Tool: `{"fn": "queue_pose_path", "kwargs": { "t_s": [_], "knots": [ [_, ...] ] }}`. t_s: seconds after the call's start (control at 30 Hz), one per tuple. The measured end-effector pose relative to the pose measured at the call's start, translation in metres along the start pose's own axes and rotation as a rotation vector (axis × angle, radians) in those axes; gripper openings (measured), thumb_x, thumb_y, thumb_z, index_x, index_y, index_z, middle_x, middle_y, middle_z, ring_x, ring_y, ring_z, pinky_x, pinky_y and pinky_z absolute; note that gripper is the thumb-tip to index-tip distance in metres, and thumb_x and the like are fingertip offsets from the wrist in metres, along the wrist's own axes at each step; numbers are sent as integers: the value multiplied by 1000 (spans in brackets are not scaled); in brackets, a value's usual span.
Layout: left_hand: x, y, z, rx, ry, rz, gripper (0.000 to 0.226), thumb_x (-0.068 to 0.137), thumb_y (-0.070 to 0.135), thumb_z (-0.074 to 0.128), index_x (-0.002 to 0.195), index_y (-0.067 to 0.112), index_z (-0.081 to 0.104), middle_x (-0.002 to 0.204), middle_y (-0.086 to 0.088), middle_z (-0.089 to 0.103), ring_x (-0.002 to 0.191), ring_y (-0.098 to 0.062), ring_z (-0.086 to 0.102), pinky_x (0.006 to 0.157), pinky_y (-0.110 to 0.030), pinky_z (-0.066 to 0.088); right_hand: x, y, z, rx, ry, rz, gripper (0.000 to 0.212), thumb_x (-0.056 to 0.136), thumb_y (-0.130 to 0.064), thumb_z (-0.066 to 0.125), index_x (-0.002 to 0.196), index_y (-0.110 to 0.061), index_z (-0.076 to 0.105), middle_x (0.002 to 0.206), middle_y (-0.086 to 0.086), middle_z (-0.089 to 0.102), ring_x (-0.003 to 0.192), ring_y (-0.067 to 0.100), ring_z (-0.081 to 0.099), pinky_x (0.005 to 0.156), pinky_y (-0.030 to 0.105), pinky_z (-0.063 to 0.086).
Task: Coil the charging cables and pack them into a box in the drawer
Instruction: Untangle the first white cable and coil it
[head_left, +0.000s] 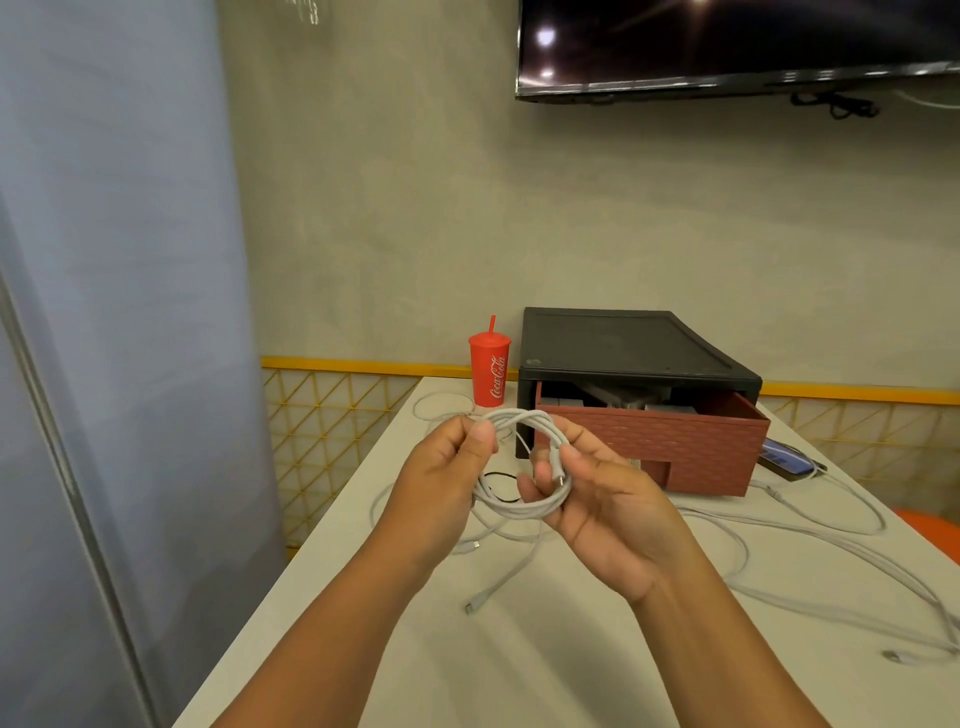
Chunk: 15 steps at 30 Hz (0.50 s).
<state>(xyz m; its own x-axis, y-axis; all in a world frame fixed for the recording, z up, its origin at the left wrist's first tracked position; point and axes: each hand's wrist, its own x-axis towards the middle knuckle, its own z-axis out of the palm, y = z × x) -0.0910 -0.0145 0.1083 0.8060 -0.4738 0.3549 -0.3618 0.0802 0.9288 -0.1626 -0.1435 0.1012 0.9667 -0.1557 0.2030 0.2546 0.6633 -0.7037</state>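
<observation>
A white charging cable wound into a round coil (519, 506) hangs above the table between both hands. My left hand (447, 467) pinches the coil's left side. My right hand (592, 493) holds its right side, with thumb and fingers around the strands near the plug end. Behind them stands a black drawer unit (634, 348) whose red-brown drawer (675, 441) is pulled out; grey boxes (613, 402) show inside. More loose white cables (810, 545) lie spread over the white table (467, 675).
A red Coca-Cola cup (490, 374) with a straw stands left of the drawer unit. A phone (789, 460) lies to the drawer's right. A thin black cable (498, 475) lies under the coil. A yellow mesh fence (332, 415) runs behind the table.
</observation>
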Motion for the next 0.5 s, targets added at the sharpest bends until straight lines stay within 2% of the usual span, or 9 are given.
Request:
{"fn": "queue_pose_path", "kwargs": {
  "t_s": [0.1, 0.2, 0.3, 0.4, 0.5],
  "knots": [
    [-1, 0, -2, 114, 10, 104, 26, 95, 27, 45, 70, 22, 51, 50, 16, 44, 50, 1, 41, 48, -7, 34, 0, 0, -5, 20, -9, 12, 59, 48, -11, 89, 103, -4, 70, 67, 9, 57, 56, 15, 60, 70, 30, 56],
    [0, -1, -2, 180, 44, 167, 23, 94, 26, 47, 72, 23, 51, 57, 13, 45, 51, 6, 43, 50, -6, 35, -1, 0, -2, -27, 55, 26, 33, 71, -13, 68, 103, -5, 67, 68, 8, 57, 57, 15, 60, 66, 27, 55],
    [1, -7, -5, 175, 78, 129, 23, 95, 27, 47, 73, 22, 53, 59, 10, 45, 52, 2, 44, 49, -6, 35, 0, -1, -3, -288, 176, 4, 25, 74, -15, 58, 97, -12, 66, 78, 5, 66, 68, 15, 63, 67, 26, 54],
    [3, -17, -11, 152, 89, 50, 23, 96, 27, 45, 76, 19, 54, 59, 6, 46, 49, 1, 43, 47, -6, 34, 0, -2, -10, -368, 246, 5, 17, 82, -9, 57, 95, -14, 66, 80, 3, 69, 72, 13, 66, 74, 29, 53],
    [1, -22, -10, 147, 96, -10, 25, 97, 29, 42, 78, 19, 53, 59, 2, 47, 47, 0, 42, 44, -7, 33, -1, 1, -11, -488, 269, 11, 20, 91, -5, 50, 95, -15, 67, 84, 2, 71, 75, 11, 67, 76, 28, 51]
  ]
}}
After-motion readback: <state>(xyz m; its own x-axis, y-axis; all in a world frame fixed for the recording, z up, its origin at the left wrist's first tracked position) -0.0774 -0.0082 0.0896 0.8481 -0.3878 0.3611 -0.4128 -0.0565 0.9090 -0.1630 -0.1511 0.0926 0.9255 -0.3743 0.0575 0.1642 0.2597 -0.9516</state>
